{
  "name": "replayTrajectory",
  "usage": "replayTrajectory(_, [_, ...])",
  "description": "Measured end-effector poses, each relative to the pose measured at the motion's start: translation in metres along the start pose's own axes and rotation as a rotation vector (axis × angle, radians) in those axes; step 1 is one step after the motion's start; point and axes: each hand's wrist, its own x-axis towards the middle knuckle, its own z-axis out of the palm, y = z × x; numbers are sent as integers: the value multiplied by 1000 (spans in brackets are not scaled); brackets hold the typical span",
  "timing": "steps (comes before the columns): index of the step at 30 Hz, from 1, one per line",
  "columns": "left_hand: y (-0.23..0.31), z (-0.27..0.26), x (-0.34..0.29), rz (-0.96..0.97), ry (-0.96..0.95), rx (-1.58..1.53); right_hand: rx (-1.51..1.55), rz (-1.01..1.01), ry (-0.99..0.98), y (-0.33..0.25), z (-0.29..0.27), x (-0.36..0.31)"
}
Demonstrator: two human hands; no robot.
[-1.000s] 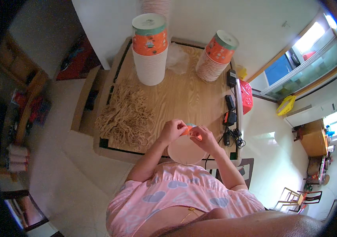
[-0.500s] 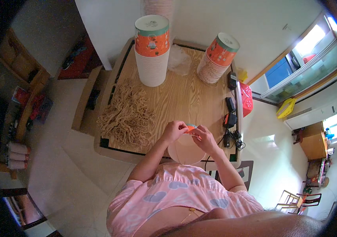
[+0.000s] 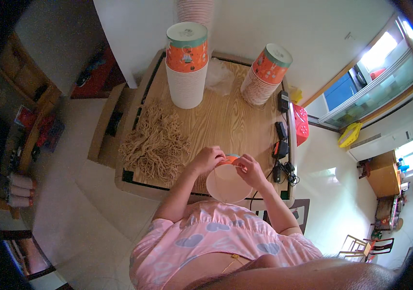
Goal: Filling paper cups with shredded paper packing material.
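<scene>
At the near edge of the counter point(image 3: 226, 121), close against the person's chest, a paper cup point(image 3: 227, 181) is held tipped toward them, so its pale round opening faces up at the camera and only a sliver of its orange outside shows at the far rim. Both hands are closed on that far rim: the left hand point(image 3: 207, 160) pinches it from the left, the right hand point(image 3: 251, 169) from the right, fingers curled over the edge (whether anything thin runs between the fingertips is too small to tell). Just beside the left hand, on the wood, lies a loose heap of tan cord lengths point(image 3: 157, 144), spread toward the counter's left side. Farther back stand two stacks of the same orange cups, turned upside down: a tall upright stack point(image 3: 187, 65) at the back left and a shorter stack point(image 3: 265, 74) leaning at the back right, with a crumpled clear plastic bag point(image 3: 220, 77) between them. Along the right edge sit black chargers and cables point(image 3: 282, 145) and a red basket point(image 3: 300, 123).
</scene>
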Motion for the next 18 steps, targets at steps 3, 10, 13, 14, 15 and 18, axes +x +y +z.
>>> replayTrajectory(3, [7, -6, 3, 0, 11, -32, 24, 8, -11, -2, -2, 1])
replayTrajectory(10, [-4, 5, 6, 56, 109, -79, 18, -60, -18, 1, -3, 4])
replayTrajectory(13, [-11, 14, 5, -315, 131, -510, 34, 157, -47, 9, -9, 3])
replayTrajectory(14, [0, 7, 8, -309, 123, -511, 45, 243, -4, 21, -9, -1])
replayTrajectory(15, [11, -1, 9, -334, 119, -825, 55, 329, 39, 32, -11, -5])
replayTrajectory(18, [21, -13, 9, -332, 79, -1086, -94, 330, 46, 51, -12, -10])
